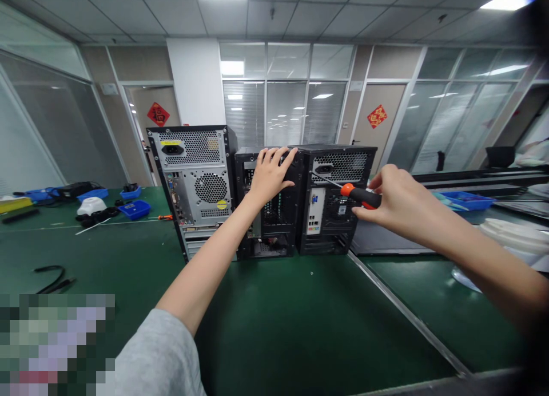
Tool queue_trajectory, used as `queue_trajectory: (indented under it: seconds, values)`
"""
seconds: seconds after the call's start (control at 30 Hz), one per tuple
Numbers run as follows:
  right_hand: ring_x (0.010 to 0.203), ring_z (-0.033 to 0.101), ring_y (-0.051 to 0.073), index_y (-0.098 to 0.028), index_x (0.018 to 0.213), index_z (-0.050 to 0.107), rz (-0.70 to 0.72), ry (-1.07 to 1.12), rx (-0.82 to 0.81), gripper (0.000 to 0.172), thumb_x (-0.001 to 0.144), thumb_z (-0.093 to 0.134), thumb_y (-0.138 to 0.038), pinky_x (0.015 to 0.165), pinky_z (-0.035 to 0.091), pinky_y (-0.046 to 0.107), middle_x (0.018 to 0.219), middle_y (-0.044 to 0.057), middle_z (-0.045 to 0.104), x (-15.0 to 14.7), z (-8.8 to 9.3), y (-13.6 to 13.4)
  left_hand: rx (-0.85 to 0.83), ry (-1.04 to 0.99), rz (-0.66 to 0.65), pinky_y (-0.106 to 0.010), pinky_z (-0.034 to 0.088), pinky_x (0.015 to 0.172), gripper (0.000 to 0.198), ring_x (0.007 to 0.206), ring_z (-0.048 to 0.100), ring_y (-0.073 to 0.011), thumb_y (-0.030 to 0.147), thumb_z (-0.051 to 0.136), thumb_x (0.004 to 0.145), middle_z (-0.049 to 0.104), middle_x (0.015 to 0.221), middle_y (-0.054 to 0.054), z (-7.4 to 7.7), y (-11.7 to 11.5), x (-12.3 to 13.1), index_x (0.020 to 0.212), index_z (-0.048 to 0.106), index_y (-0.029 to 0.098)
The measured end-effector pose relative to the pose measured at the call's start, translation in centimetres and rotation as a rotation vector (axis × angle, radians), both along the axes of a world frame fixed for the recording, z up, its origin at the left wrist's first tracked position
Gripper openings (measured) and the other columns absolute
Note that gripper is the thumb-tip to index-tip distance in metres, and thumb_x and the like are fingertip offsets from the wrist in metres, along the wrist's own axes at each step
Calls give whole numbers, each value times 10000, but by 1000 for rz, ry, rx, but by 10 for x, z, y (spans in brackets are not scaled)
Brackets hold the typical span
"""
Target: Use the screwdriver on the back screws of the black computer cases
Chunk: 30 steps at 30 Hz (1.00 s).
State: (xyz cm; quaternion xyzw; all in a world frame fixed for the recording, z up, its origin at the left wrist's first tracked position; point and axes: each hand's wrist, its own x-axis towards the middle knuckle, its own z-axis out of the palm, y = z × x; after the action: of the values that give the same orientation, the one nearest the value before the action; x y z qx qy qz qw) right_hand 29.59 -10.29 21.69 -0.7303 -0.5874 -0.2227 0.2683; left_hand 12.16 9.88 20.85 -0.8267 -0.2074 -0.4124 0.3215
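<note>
Three computer cases stand side by side with their backs toward me. My left hand [271, 173] lies with spread fingers on the upper back edge of the middle computer case [278, 227]. In my right hand [392, 193] is an orange and black screwdriver [362, 195], pointing left. Its tip meets the back of the right computer case [330, 207], just below the power socket at the left edge; any screw there is too small to make out. The taller left computer case [201, 184] is touched by neither hand.
Small blue trays [135, 209] sit on the green table [343, 321] at the left, near a black cable [54, 278]. An orange-handled tool [164, 217] lies behind the left case. At the right are a white round container [514, 236] and another blue tray [465, 200].
</note>
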Motion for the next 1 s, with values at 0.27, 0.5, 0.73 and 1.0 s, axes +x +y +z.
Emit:
queue_trajectory:
  seconds: [0.27, 0.5, 0.73, 1.0]
  values:
    - [679, 427, 169, -263, 758, 274, 78, -70, 44, 374, 592, 607, -227, 605, 377, 306, 766, -10, 388, 11, -10, 4, 20, -8, 8, -494, 252, 1087, 839, 1238, 392, -312, 391, 753, 717, 470, 1345, -129, 1, -1, 0, 1425, 345, 201]
    - [637, 416, 171, -254, 748, 301, 75, -89, 89, 291, 644, 566, -315, 574, 339, 309, 736, -5, 389, 4, -11, -1, 24, -12, 11, -474, 250, 1088, 842, 1234, 393, -303, 391, 767, 703, 472, 1346, -125, 0, 0, -1, 1415, 365, 188]
    - [647, 437, 185, -244, 746, 331, 38, -80, 89, 218, 654, 500, -346, 609, 346, 318, 723, 15, 419, -6, -3, -8, 22, -6, 16, -472, 243, 1092, 833, 1234, 390, -304, 402, 759, 710, 475, 1344, -128, 1, -1, -1, 1411, 370, 175]
    - [643, 446, 191, -243, 750, 342, -41, -71, 35, 159, 685, 428, -360, 594, 339, 313, 746, 36, 463, -12, 1, -12, 9, 0, 17, -485, 238, 1094, 825, 1243, 383, -307, 392, 745, 727, 466, 1350, -128, 1, -1, -1, 1423, 351, 188]
